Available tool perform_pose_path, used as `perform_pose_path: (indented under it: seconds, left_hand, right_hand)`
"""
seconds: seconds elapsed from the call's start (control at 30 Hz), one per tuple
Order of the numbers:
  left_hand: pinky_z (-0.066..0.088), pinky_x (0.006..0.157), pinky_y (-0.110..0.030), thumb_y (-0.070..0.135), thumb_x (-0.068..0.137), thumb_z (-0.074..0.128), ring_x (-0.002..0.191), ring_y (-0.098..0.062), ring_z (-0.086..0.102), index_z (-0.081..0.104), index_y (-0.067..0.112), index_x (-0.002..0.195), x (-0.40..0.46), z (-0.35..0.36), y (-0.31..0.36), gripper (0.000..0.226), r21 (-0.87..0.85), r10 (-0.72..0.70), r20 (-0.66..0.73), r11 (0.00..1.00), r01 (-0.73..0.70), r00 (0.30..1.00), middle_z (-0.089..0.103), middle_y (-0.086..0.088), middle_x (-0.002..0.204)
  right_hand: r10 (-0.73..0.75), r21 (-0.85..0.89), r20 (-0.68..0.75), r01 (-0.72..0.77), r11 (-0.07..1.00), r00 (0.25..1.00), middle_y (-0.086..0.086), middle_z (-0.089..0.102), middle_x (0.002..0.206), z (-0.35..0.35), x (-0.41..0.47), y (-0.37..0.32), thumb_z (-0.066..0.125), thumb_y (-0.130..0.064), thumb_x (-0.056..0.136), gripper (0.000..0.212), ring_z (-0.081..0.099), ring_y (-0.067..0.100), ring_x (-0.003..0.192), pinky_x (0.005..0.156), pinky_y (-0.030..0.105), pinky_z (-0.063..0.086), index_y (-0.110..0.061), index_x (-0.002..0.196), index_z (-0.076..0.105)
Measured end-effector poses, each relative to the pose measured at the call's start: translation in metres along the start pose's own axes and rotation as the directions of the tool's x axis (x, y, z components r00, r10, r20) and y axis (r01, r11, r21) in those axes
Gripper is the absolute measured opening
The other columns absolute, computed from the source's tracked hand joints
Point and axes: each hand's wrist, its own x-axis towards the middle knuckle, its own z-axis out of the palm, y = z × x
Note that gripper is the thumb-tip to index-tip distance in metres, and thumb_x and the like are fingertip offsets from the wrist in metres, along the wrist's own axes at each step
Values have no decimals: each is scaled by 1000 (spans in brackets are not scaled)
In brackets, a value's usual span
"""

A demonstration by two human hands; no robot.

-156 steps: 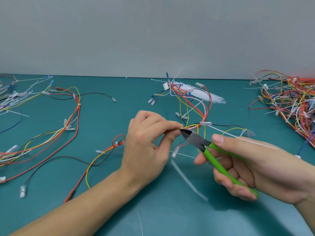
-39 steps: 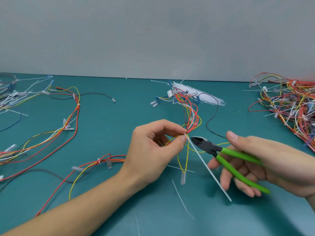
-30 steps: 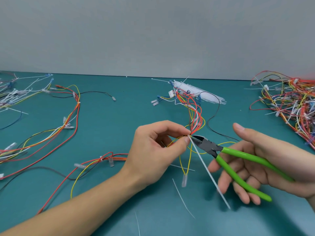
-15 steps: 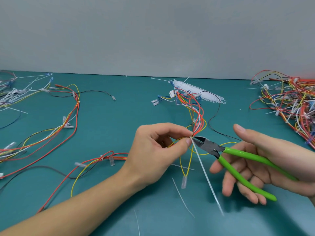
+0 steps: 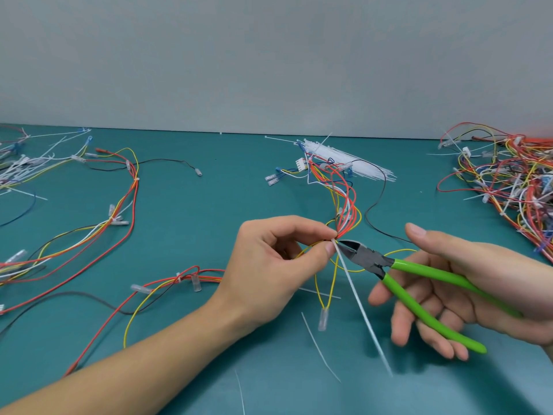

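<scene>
**Cutters moved up to the tie since 1.3 s ago**

Head view: cutters (image 5: 366, 259) now sit with the blades parted, just right of the pinch. Left hand (image 5: 266, 271) pinches the wire bundle (image 5: 347, 214) above the table (image 5: 185, 223). Tie tail (image 5: 360, 310) runs down-right from that pinch, crossing the blades. Right hand (image 5: 469, 289) holds the spread handles and is the nearer hand.

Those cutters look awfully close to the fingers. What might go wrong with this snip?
1. The open cutters sit right at the bundled wires where the left hand pinches them; the blades may nick a wire instead of only the white tie tail.
2. The left thumb tip lies beside the blade tips and might get nipped.
3. The right hand seems to hold the handles loosely, so the cut could slip.
</scene>
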Motion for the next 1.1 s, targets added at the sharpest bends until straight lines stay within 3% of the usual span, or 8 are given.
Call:
perform_pose_path:
  seconds: [0.23,0.47,0.63,0.77,1.1]
  left_hand:
    - [42,44,-47,17,83,80,53,-42,45,82,28,89,0,1,0,13,-20,-8,-7,1000,8,1000,76,4,76]
    - [38,46,-45,14,81,80,53,-43,45,82,26,90,0,1,0,16,-28,-20,5,999,20,1000,76,4,74]
    - [38,49,-35,13,81,79,55,-24,47,83,25,90,0,0,-1,16,-21,-19,31,1000,20,999,76,5,73]
    - [43,48,-52,15,81,80,57,-42,48,82,24,89,1,0,0,12,-42,-24,24,999,25,999,75,3,72]
    - [43,46,-54,16,81,80,56,-46,46,82,24,89,0,0,1,11,-25,-26,25,999,26,999,74,3,71]
  right_hand:
    - [10,-13,-6,-10,1000,1000,40,66,113,2,-1,-1,40,-76,98,87,70,30,68,60,36,59,1,131,62]
    - [9,-14,-8,-9,1000,1000,40,67,112,4,1,-1,43,-77,96,87,70,30,67,59,36,59,1,130,63]
    - [6,-18,-1,-6,1000,1000,39,67,114,2,1,0,39,-78,97,89,70,29,69,60,36,59,1,132,62]
    - [-10,-8,5,10,1000,1000,40,66,115,-1,1,1,37,-77,98,90,70,31,73,64,39,60,2,134,59]
    - [7,-13,26,-7,1000,1000,40,65,116,-4,-2,1,36,-76,99,90,71,31,73,63,38,60,3,135,58]
